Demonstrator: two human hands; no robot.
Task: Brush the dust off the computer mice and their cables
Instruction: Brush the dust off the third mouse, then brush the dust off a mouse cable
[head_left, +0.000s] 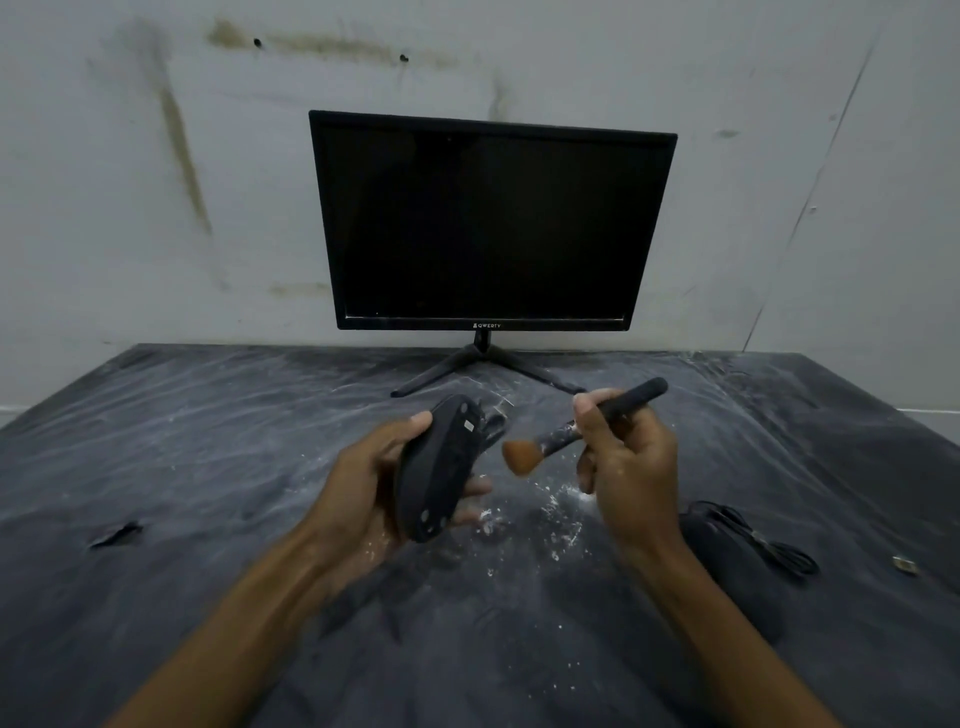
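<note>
My left hand (363, 483) grips a black computer mouse (441, 467), lifted off the table and turned so its underside with a small label faces right. Part of its cable (493, 421) shows just behind it. My right hand (628, 467) holds a black-handled brush (587, 423) with an orange-brown bristle head (522, 457); the bristles hang a short way right of the mouse, not touching it. A second black mouse (701, 530) lies on the table behind my right wrist, its coiled black cable (774, 545) beside it.
A dark monitor (488, 223) on a splayed stand (483, 364) stands at the back against a stained white wall. The table (208, 415) wears a dark dusty cover with white powder specks (550, 509), a tear (117, 535) at left, and a small object (904, 564) at right.
</note>
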